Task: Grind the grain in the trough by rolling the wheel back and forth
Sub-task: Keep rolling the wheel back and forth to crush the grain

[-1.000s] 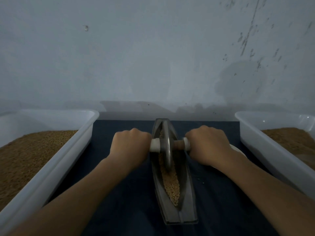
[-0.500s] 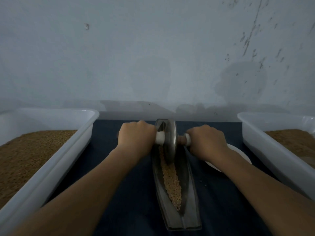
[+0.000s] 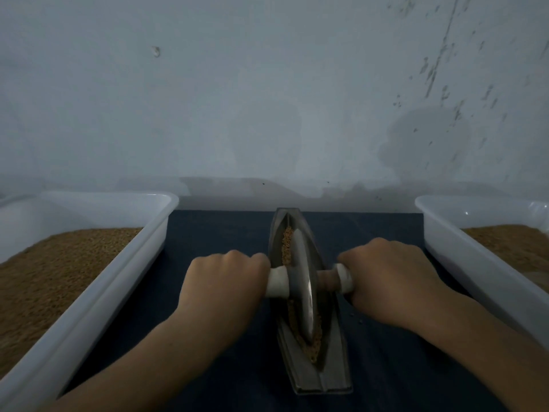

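Left hand point(image 3: 225, 282) and right hand point(image 3: 389, 278) gripping axle handles, metal wheel point(image 3: 304, 288) standing in grain-filled trough point(image 3: 309, 379), white bins either side

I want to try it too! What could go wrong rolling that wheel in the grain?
The trough is narrow, so a crooked push might make the wheel jump out. Left hand and right hand grip the handle close to the wheel; they could get pinched. Grain may spill onto the cloth.

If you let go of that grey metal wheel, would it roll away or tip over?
Probably heavy: the thin grey metal wheel looks solid. It would likely roll along the narrow grey trough, whose sides guide it. Thin-edged, it might lean.
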